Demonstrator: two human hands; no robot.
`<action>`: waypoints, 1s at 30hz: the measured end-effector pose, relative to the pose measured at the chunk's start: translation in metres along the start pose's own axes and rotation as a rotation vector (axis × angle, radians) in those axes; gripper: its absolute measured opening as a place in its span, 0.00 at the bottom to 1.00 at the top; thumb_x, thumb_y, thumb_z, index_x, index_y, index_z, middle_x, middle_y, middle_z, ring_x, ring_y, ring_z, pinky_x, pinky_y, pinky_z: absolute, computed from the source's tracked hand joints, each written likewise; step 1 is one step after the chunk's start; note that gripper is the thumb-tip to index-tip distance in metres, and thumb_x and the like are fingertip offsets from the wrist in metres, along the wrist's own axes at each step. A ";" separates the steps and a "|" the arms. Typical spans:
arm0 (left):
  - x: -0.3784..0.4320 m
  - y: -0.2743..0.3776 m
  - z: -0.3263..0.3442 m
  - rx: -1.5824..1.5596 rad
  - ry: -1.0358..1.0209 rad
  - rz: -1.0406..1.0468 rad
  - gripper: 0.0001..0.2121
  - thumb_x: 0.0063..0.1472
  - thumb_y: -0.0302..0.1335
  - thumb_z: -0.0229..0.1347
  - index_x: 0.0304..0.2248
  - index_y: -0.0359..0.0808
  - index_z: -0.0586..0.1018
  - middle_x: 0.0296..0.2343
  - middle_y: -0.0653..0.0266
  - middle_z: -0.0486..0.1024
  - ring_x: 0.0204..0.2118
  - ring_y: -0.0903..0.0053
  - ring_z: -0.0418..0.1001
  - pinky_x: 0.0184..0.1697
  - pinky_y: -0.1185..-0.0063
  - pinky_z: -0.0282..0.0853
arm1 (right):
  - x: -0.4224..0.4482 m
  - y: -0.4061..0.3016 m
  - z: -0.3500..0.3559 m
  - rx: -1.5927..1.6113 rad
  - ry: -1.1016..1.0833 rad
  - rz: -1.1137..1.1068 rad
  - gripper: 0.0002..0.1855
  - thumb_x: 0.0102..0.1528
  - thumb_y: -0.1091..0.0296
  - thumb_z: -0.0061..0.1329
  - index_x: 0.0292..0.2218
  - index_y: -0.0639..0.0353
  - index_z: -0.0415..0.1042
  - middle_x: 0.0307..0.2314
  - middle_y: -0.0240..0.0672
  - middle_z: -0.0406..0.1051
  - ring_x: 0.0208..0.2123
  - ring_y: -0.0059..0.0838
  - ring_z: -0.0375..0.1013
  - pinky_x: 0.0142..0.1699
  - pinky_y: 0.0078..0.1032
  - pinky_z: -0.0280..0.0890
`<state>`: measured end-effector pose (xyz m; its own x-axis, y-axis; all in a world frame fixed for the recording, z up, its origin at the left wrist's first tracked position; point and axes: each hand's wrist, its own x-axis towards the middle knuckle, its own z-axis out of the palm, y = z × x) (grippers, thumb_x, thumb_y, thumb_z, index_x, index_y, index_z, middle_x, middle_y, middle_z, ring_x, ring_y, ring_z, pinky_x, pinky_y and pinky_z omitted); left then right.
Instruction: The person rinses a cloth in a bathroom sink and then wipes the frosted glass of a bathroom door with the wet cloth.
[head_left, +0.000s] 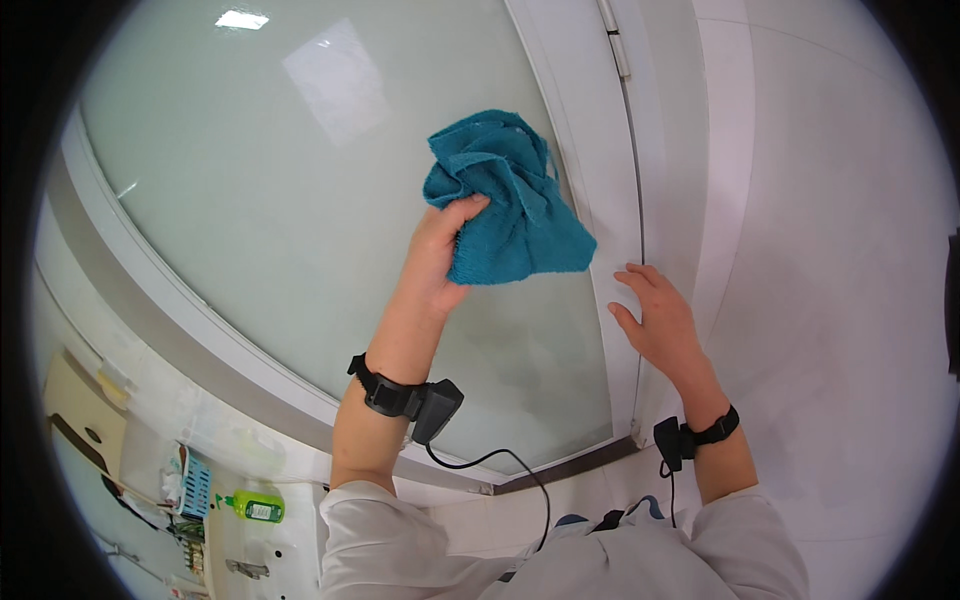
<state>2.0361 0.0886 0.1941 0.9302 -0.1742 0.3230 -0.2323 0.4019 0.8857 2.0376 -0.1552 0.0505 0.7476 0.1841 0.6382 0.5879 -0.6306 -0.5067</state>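
Note:
A crumpled teal cloth (517, 202) is gripped in my left hand (442, 247), the thumb lying over its near left side. The cloth is in front of a frosted glass door panel (300, 225), close to the panel's right border; whether it touches the glass I cannot tell. My right hand (656, 315) holds nothing, its fingers apart, beside the white door frame (600, 202) and the narrow gap at the hinge side. Most fingers of my left hand are hidden behind the cloth.
A metal hinge (617, 45) sits high on the door's edge. White wall tiles (817, 300) rise on the right. At lower left, a green pump bottle (259, 507), a blue plastic basket (196, 487) and a metal faucet (247, 569) are by a white washbasin (300, 525). Cables hang from both wrist straps.

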 end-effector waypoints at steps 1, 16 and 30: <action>0.000 0.005 0.000 0.013 0.034 0.036 0.19 0.60 0.26 0.51 0.51 0.32 0.67 0.45 0.60 0.71 0.47 0.71 0.70 0.51 0.72 0.68 | 0.001 0.000 0.000 -0.004 0.005 -0.002 0.19 0.51 0.66 0.54 0.45 0.60 0.70 0.46 0.42 0.68 0.47 0.42 0.69 0.48 0.34 0.66; 0.100 0.100 0.031 1.956 0.654 1.487 0.29 0.48 0.32 0.61 0.51 0.37 0.69 0.55 0.53 0.61 0.58 0.54 0.56 0.59 0.58 0.50 | -0.008 0.014 0.017 0.028 -0.033 0.020 0.19 0.51 0.67 0.54 0.44 0.60 0.70 0.46 0.42 0.68 0.47 0.43 0.69 0.49 0.35 0.66; 0.029 -0.024 0.013 2.131 0.095 1.301 0.23 0.49 0.24 0.53 0.49 0.39 0.74 0.54 0.63 0.65 0.57 0.65 0.61 0.58 0.64 0.56 | 0.006 -0.021 0.008 -0.076 0.292 -0.133 0.31 0.49 0.73 0.54 0.54 0.59 0.61 0.55 0.51 0.55 0.58 0.54 0.54 0.58 0.43 0.56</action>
<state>2.0647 0.0621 0.1868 0.1667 -0.6383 0.7515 -0.2063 -0.7679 -0.6064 2.0327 -0.1344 0.0604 0.5393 0.0514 0.8405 0.6413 -0.6719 -0.3704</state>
